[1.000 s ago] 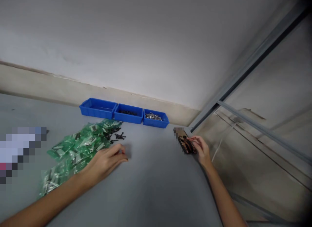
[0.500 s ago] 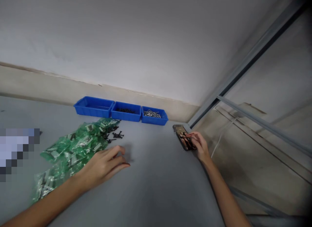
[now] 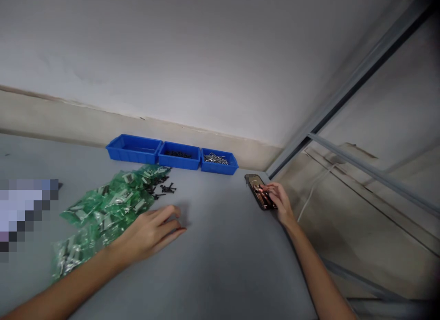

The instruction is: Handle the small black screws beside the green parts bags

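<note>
My left hand (image 3: 154, 230) rests on the grey table (image 3: 220, 265), fingers loosely curled and apart with nothing between them. It lies at the right side of a pile of green plastic bags (image 3: 115, 198) that hold small parts. Just beyond that hand, loose black screws (image 3: 168, 188) are scattered by the bags. At the table's right edge my right hand (image 3: 279, 201) is over a phone (image 3: 258, 191) that lies flat with its screen lit. Its fingertips are at the screen, the fingers slightly apart, and it grips nothing.
Along the wall stand three blue bins: the left one (image 3: 132, 156) looks empty, the middle one (image 3: 179, 162) holds black screws, the right one (image 3: 219, 168) silver pins or nails. A blurred-out pale object (image 3: 20, 205) is at the far left. Metal frame bars (image 3: 374, 166) stand at the right.
The view has shifted slightly. On the phone the picture looks a little different, with the right hand's fingers still at the screen. The left hand keeps nearly the same pose.
</note>
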A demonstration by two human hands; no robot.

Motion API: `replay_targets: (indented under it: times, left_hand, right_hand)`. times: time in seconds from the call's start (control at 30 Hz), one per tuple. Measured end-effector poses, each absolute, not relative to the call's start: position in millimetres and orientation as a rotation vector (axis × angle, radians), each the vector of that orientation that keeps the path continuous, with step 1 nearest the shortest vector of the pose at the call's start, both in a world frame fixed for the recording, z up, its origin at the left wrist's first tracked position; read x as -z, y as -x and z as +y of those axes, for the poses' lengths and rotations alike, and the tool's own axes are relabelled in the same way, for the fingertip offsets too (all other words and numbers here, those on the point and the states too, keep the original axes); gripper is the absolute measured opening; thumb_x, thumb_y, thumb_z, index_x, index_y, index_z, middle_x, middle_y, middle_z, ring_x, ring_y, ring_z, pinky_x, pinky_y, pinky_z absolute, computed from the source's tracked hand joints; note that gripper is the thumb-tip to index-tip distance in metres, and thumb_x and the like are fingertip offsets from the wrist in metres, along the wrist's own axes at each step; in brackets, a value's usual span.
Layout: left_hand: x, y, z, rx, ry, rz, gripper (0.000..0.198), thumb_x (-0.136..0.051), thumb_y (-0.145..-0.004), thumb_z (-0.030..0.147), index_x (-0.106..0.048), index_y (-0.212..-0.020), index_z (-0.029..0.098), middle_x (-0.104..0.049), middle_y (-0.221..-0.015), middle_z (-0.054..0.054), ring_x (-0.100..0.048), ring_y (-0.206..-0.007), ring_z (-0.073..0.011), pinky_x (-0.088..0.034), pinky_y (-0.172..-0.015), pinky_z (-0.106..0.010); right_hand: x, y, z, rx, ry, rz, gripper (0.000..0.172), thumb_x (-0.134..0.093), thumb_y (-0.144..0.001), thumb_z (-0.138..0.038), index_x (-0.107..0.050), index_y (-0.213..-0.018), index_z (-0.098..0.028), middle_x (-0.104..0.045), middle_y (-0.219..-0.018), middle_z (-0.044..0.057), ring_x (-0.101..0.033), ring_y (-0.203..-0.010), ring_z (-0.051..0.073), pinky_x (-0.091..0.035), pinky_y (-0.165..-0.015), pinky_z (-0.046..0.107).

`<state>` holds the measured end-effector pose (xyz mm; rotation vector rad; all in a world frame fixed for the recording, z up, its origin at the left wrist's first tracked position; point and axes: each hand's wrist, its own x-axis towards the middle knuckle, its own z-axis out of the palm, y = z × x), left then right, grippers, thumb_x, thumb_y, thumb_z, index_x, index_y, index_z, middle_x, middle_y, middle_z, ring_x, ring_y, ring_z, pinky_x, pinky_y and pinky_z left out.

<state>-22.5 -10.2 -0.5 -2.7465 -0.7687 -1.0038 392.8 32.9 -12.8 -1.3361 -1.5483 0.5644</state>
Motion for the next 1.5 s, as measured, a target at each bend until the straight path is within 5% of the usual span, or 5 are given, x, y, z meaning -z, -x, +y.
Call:
replay_targets:
  times: [0.4, 0.7, 1.1, 1.5]
  left_hand:
    - [-0.5, 21.5, -10.2, 1.019, 2.758, -0.749, 0.025, -0.044, -0.091, 0.023, -0.066, -0.083, 0.014, -0.057, -0.082, -0.006, -0.06, -0.065, -0.0124, -0.052, -0.058, -0.024]
    - [1.9, 22.0, -11.3, 0.988, 2.768, -0.771, 0.025, -0.044, -0.091, 0.024, -0.065, -0.082, 0.015, -0.057, -0.084, -0.006, -0.06, -0.065, -0.013, -0.052, -0.057, -0.026]
    - [2.1, 19.5, -12.0, 1.016, 2.759, -0.752, 0.024, -0.044, -0.091, 0.023, -0.064, -0.079, 0.015, -0.057, -0.081, -0.005, -0.06, -0.065, -0.0127, -0.052, -0.057, -0.025]
    - [1.8, 18.7, -12.0, 1.029, 2.756, -0.747, 0.026, -0.042, -0.091, 0.025, -0.066, -0.084, 0.016, -0.057, -0.079, -0.004, -0.059, -0.065, -0.0118, -0.052, -0.058, -0.023]
  right_hand:
    - [9.0, -398.1, 22.0, -0.36, 1.387, -1.5, 0.029, -0.05, -0.081, -0.047, -0.049, -0.098, -0.023, -0.06, -0.071, 0.001, -0.063, -0.065, 0.021, -0.047, -0.064, 0.032]
    - [13.3, -394.0, 28.1, -0.386, 1.34, -1.561, 0.035, -0.049, -0.082, -0.05, -0.046, -0.105, -0.023, -0.066, -0.09, 0.007, -0.063, -0.091, 0.025, -0.047, -0.08, 0.037]
    - [17.3, -393.8, 34.0, -0.502, 1.374, -1.619, 0.035, -0.052, -0.081, -0.049, -0.047, -0.106, -0.024, -0.063, -0.103, 0.008, -0.059, -0.101, 0.024, -0.045, -0.088, 0.04]
    - [12.7, -387.7, 31.9, -0.525, 1.361, -1.615, 0.034, -0.051, -0.082, -0.051, -0.047, -0.103, -0.025, -0.065, -0.096, 0.006, -0.061, -0.1, 0.024, -0.047, -0.084, 0.038]
